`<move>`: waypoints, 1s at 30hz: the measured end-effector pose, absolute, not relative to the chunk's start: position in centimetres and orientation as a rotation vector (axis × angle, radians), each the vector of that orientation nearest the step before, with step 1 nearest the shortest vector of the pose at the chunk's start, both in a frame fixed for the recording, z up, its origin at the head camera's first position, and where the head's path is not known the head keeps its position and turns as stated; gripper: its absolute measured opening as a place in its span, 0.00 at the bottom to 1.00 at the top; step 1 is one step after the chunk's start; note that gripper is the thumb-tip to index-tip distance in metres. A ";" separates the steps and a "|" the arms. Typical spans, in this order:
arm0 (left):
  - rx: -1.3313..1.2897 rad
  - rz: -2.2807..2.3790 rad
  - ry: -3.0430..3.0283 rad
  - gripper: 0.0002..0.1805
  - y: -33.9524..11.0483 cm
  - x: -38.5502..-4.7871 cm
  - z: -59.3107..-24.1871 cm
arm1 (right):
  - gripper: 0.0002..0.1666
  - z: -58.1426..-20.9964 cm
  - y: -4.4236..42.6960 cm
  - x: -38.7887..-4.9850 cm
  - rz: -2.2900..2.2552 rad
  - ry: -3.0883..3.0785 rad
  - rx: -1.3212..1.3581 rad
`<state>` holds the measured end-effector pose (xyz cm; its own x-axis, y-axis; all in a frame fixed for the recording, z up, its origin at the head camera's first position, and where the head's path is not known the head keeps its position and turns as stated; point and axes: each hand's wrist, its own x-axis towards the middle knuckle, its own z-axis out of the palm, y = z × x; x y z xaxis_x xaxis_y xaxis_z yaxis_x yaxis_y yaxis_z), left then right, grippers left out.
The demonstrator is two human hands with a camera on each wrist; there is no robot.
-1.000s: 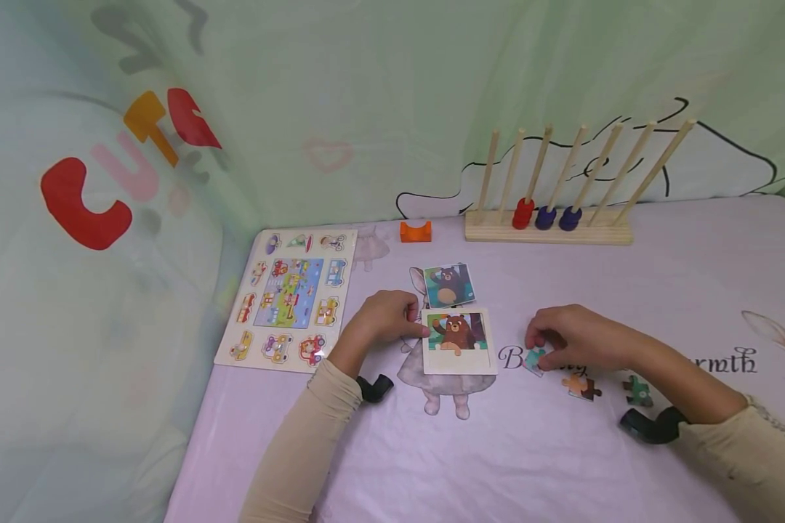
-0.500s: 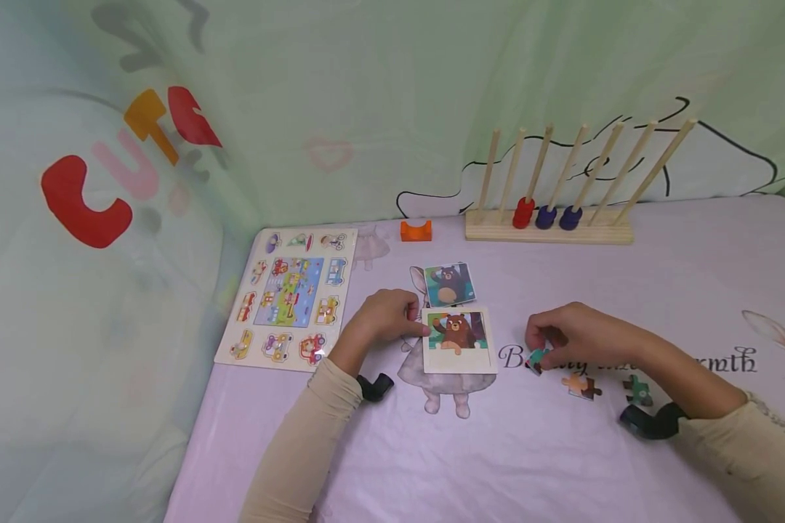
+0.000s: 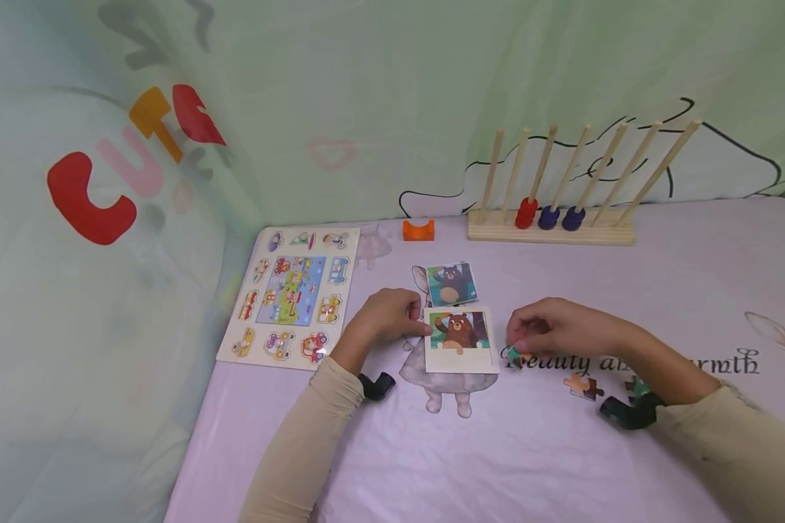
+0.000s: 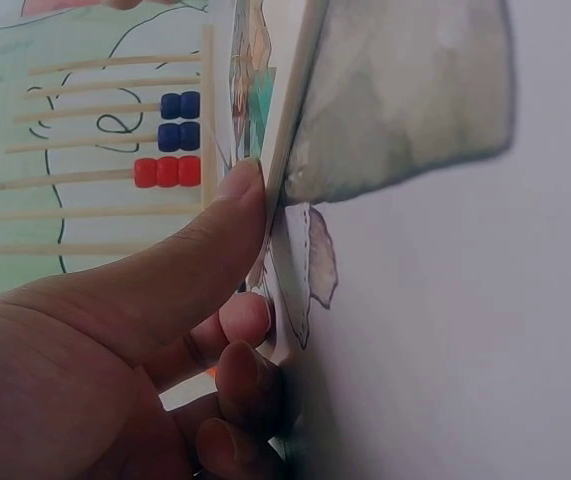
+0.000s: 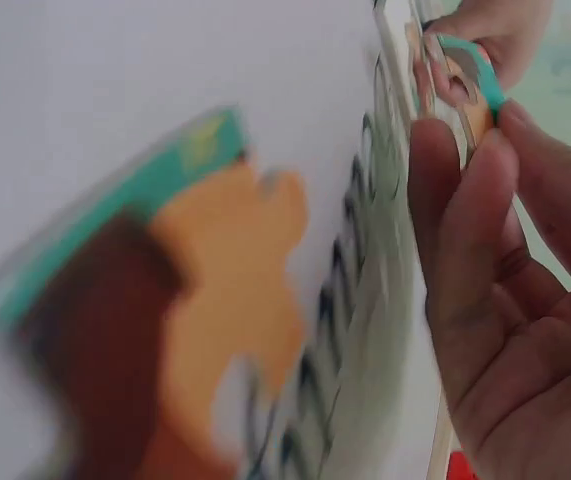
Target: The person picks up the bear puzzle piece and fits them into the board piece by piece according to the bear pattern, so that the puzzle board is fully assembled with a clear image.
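A small bear jigsaw tray (image 3: 461,362) lies on the table, its upper part filled with bear pieces and its lower strip bare. My left hand (image 3: 392,316) holds it at the left edge, thumb on top and fingers curled by the rim, as the left wrist view shows. Just right of the tray, my right hand (image 3: 559,327) pinches a teal and orange jigsaw piece (image 3: 518,356) between thumb and fingertips. A picture card of the same bear (image 3: 453,284) touches the tray's far side. Two loose pieces, one orange-brown (image 3: 584,386) and one green (image 3: 638,388), lie near the right wrist.
A wooden board of vehicle shapes (image 3: 251,356) lies at the left. Along the back stand an orange block (image 3: 419,231) and a wooden rack (image 3: 484,231) with upright rods and red and blue beads. Fabric walls rise behind and at the left.
My right hand has moved left toward the tray with the pinched piece, which has turned in the fingers. The left hand keeps its hold on the tray.
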<state>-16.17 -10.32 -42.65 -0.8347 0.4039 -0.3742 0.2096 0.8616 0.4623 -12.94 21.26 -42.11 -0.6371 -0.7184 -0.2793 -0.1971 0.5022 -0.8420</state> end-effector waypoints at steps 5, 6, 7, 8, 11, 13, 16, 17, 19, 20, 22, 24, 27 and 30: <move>0.462 0.551 2.572 0.20 -10.3 -16.2 -42.6 | 0.03 -42.1 19.4 -13.4 -1.123 2.099 -0.741; 0.464 0.549 2.571 0.20 -10.3 -16.2 -42.6 | 0.03 -42.1 19.0 -13.5 -1.132 2.095 -0.745; 0.466 0.547 2.572 0.20 -10.3 -16.2 -42.5 | 0.04 -42.1 18.7 -13.6 -1.138 2.094 -0.754; 0.468 0.546 2.572 0.20 -10.3 -16.2 -42.5 | 0.05 -42.1 18.3 -13.7 -1.140 2.098 -0.765; 0.477 0.544 2.571 0.21 -10.3 -16.2 -42.5 | 0.10 -42.1 17.4 -13.9 -1.145 2.104 -0.801; 0.481 0.544 2.573 0.21 -10.3 -16.3 -42.6 | 0.13 -42.1 16.8 -14.1 -1.149 2.102 -0.819; 0.485 0.542 2.576 0.21 -10.3 -16.3 -42.6 | 0.13 -42.3 15.9 -14.3 -1.168 2.095 -0.802; 0.485 0.543 2.576 0.21 -10.3 -16.3 -42.7 | 0.12 -42.4 15.6 -14.3 -1.170 2.103 -0.787; 0.481 0.549 2.574 0.20 -10.3 -16.3 -42.7 | 0.10 -42.5 15.1 -14.3 -1.171 2.128 -0.761; 0.480 0.550 2.573 0.20 -10.3 -16.3 -42.7 | 0.09 -42.6 14.9 -14.3 -1.171 2.142 -0.754; 0.481 0.552 2.573 0.20 -10.3 -16.4 -42.8 | 0.07 -42.7 14.5 -14.2 -1.166 2.175 -0.740; 0.484 0.549 2.575 0.20 -10.3 -16.4 -42.8 | 0.06 -42.8 14.1 -14.1 -1.179 2.183 -0.728; 0.489 0.545 2.578 0.21 -10.4 -16.4 -42.8 | 0.05 -42.8 13.6 -13.9 -1.211 2.173 -0.697; 0.487 0.548 2.575 0.21 -10.4 -16.4 -42.8 | 0.05 -42.9 13.3 -13.8 -1.235 2.160 -0.669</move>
<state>-16.43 -10.41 -42.77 -0.8317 0.4228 -0.3599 0.2396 0.8580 0.4544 -13.76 13.30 -42.91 -0.7200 -0.6583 -0.2196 -0.1446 0.4517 -0.8804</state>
